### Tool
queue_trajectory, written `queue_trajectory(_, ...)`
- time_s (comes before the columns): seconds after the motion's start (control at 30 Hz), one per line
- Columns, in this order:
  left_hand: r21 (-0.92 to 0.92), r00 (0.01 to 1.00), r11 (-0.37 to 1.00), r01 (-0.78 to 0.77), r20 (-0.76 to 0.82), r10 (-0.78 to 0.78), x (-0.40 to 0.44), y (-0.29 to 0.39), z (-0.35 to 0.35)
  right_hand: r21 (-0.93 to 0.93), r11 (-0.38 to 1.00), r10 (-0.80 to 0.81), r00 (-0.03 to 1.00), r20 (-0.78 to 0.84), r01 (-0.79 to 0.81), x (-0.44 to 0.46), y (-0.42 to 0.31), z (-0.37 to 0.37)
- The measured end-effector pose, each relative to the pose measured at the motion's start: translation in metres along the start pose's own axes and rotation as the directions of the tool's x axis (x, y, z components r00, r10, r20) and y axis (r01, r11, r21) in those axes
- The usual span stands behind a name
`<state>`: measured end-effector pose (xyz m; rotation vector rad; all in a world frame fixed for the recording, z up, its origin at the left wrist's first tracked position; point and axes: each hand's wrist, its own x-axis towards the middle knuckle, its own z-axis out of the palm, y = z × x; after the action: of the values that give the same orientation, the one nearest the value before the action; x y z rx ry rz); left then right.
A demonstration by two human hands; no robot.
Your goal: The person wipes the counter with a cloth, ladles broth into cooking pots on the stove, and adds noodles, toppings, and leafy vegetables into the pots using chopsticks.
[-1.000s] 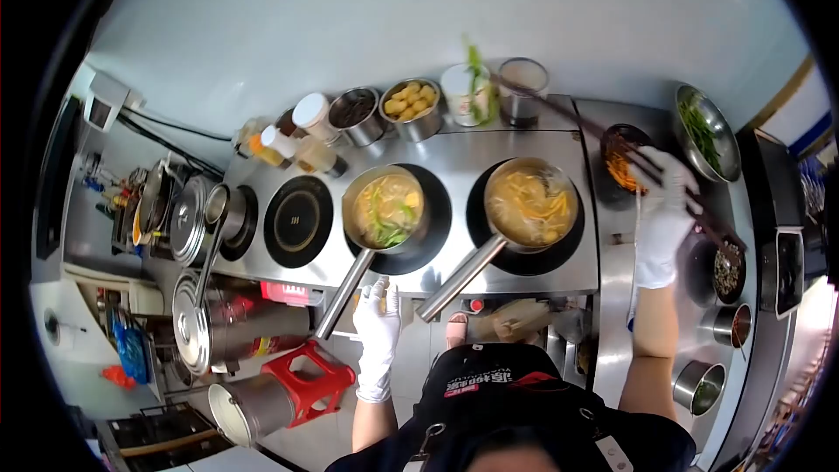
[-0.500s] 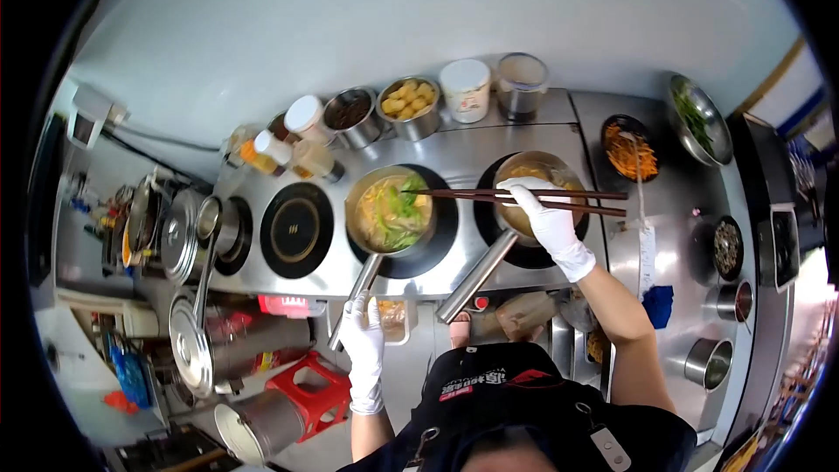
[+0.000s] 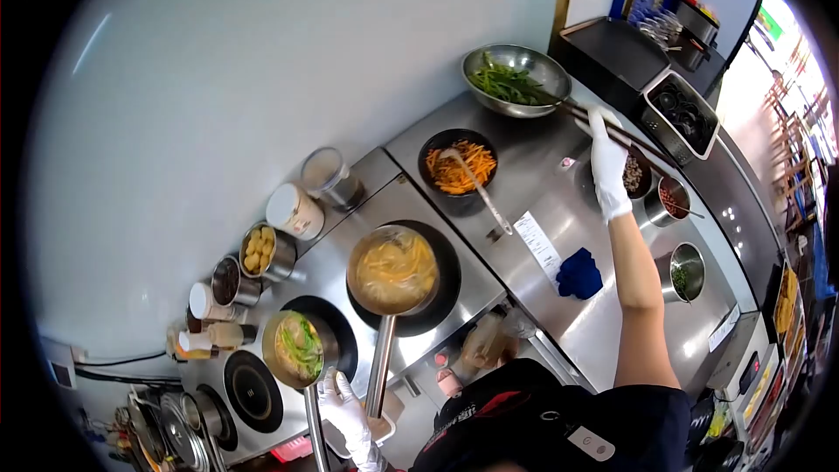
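Note:
My right hand (image 3: pixel 609 166), in a white glove, is closed around long dark chopsticks (image 3: pixel 642 142). Their tips reach into a steel bowl (image 3: pixel 535 107) of green leafy vegetables (image 3: pixel 504 80) at the back right. At lower left, my gloved left hand (image 3: pixel 347 415) is at the handle of a saucepan (image 3: pixel 273 357), its fingers against the handle and partly hidden. Noodles or broth with bright green leaves (image 3: pixel 300 348) fill that pan. On the adjacent burner, a second saucepan (image 3: pixel 384 310) holds bubbling yellowish liquid with strips in it.
A black bowl of shredded carrot (image 3: pixel 450 168) has a spoon in it. Nearby lie a paper slip (image 3: pixel 537 245) and a blue cloth (image 3: pixel 578 274). Steel cups of chopped greens (image 3: pixel 682 275) and reddish bits (image 3: pixel 671 201) line the right edge. Jars (image 3: pixel 294 212) stand along the wall.
The view has swung right. My right hand has carried the chopsticks from above the saucepans to the bowl of greens. My left hand has stayed at the saucepan handle.

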<state>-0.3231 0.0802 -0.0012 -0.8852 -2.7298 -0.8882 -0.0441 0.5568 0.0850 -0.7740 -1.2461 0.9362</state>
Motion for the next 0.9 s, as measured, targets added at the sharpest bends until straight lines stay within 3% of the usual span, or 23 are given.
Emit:
queue_trajectory(0.1, -0.003, 1.000, 1.000, -0.003, 0.008, 0.003, 0.004, 0.033, 0.007, -0.139, 0.988, -0.080, 0.994, -0.081, 0.068, 0.061, 0.055, -0.019)
queue_trajectory(0.13, -0.008, 1.000, 1.000, -0.002, -0.004, 0.002, 0.005, 0.045, 0.008, 0.060, 0.995, -0.073, 0.997, -0.039, 0.075, 0.074, 0.068, -0.015)
queue_trajectory(0.17, -0.007, 0.999, 0.999, -0.040, -0.015, 0.040, 0.005, 0.050, 0.010, -0.039, 0.990, -0.138, 0.990, -0.041, 0.136, 0.091, 0.090, -0.013)
queue_trajectory(0.23, 0.011, 0.998, 0.998, -0.055, -0.035, 0.055, 0.005, 0.061, 0.015, -0.041, 0.989, -0.139, 0.990, 0.010, 0.139, 0.102, 0.100, 0.003)
queue_trajectory(0.3, 0.023, 0.999, 0.999, -0.036, -0.025, 0.037, 0.004, 0.070, 0.015, -0.094, 0.993, -0.063, 0.995, 0.083, 0.071, 0.116, 0.111, 0.018)
queue_trajectory(0.33, 0.029, 0.999, 0.999, -0.026, -0.020, 0.027, 0.003, 0.075, 0.016, -0.214, 0.971, -0.083, 0.988, 0.127, 0.109, 0.119, 0.110, 0.021)
queue_trajectory(0.37, 0.036, 0.999, 0.999, -0.029, -0.025, 0.030, 0.002, 0.079, 0.016, -0.235, 0.961, -0.114, 0.985, 0.130, 0.142, 0.124, 0.118, 0.025)
queue_trajectory(0.47, 0.039, 0.999, 0.999, -0.024, -0.031, 0.025, -0.003, 0.086, 0.018, -0.105, 0.993, -0.034, 0.992, 0.118, 0.047, 0.137, 0.137, 0.037)
queue_trajectory(0.57, 0.055, 1.000, 0.998, 0.020, 0.011, -0.020, -0.008, 0.085, 0.024, -0.267, 0.963, -0.001, 0.986, 0.166, 0.046, 0.140, 0.142, 0.037)
queue_trajectory(0.7, 0.019, 0.997, 0.999, 0.047, 0.059, -0.048, -0.007, 0.095, 0.031, -0.352, 0.907, -0.135, 0.951, 0.277, 0.231, 0.139, 0.147, 0.040)
queue_trajectory(0.73, 0.005, 0.999, 1.000, 0.018, 0.044, -0.018, -0.006, 0.093, 0.035, -0.379, 0.861, -0.254, 0.932, 0.259, 0.340, 0.141, 0.148, 0.041)
queue_trajectory(0.83, 0.011, 0.999, 1.000, -0.024, 0.039, 0.023, -0.001, 0.101, 0.038, -0.232, 0.959, -0.141, 0.985, 0.103, 0.161, 0.144, 0.138, 0.035)
queue_trajectory(0.9, 0.022, 0.998, 0.999, -0.046, 0.034, 0.045, 0.001, 0.102, 0.039, -0.039, 0.999, 0.013, 0.999, 0.043, -0.011, 0.151, 0.135, 0.025)
